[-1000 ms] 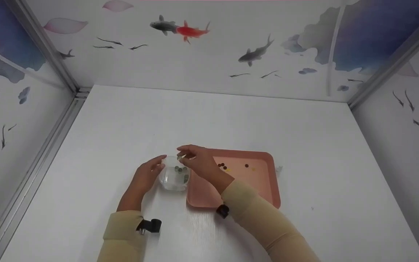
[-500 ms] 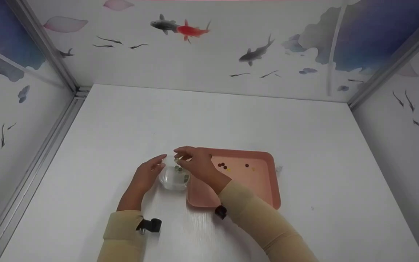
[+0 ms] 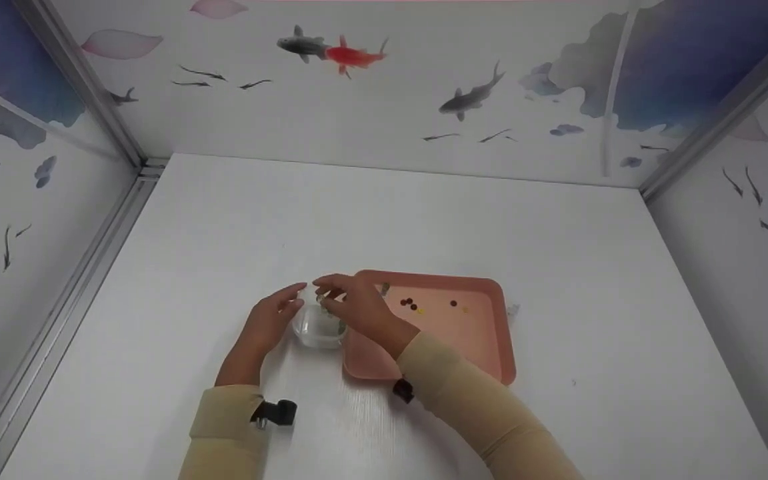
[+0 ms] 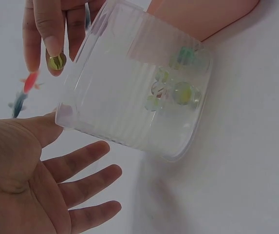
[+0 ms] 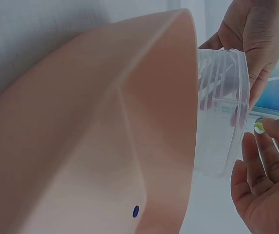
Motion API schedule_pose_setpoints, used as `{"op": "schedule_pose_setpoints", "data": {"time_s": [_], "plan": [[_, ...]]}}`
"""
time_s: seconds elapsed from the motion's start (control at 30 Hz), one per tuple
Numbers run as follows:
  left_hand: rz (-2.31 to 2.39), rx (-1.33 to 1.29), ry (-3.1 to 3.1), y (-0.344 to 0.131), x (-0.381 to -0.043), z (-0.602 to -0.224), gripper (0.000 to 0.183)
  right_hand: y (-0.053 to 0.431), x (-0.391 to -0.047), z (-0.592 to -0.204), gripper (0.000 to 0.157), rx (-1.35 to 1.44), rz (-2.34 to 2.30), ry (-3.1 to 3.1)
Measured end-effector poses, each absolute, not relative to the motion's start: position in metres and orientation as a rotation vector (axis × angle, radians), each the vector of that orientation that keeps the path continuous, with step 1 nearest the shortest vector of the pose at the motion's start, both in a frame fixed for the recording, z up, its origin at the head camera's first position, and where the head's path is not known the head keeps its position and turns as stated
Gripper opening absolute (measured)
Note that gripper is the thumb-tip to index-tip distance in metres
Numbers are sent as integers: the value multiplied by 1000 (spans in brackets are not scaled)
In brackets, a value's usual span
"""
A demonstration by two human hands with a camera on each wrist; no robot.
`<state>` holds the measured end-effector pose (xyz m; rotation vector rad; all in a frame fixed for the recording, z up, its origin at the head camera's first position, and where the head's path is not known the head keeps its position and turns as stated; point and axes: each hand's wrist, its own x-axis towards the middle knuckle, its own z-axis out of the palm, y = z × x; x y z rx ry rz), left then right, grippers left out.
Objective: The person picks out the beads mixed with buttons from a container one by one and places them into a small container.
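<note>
A clear plastic container (image 3: pixel 317 332) stands left of the pink tray, with several glass marbles (image 4: pixel 183 92) at its bottom. My left hand (image 3: pixel 269 323) is at the container's left side, fingers relaxed and spread, the thumb right at the rim in the left wrist view. My right hand (image 3: pixel 364 307) pinches one clear marble (image 4: pixel 56 62) with a yellow swirl between thumb and fingertip, close over the container's open top. In the head view that hand hides part of the container and most of its marbles.
The pink tray (image 3: pixel 451 350) sits against the container's right side. Small dark discs (image 3: pixel 409 302) and yellow ones (image 3: pixel 421 311) lie in it, with a greenish piece (image 3: pixel 385 289) near its far left corner. A small clear scrap (image 3: pixel 513 309) lies by its right edge.
My right hand has moved left from the tray's edge to above the container, carrying the marble, and uncovered the tray's far left corner. My left hand has stayed in place.
</note>
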<state>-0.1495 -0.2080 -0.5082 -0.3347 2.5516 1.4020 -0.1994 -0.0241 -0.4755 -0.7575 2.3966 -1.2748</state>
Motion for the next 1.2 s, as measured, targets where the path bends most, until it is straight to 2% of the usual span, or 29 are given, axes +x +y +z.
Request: {"op": "schedule_pose_setpoints", "data": {"time_s": [1.2], "plan": [[1398, -287, 2590, -210, -149, -510, 45, -31, -193, -481, 34, -1211, -773, 2616]]}}
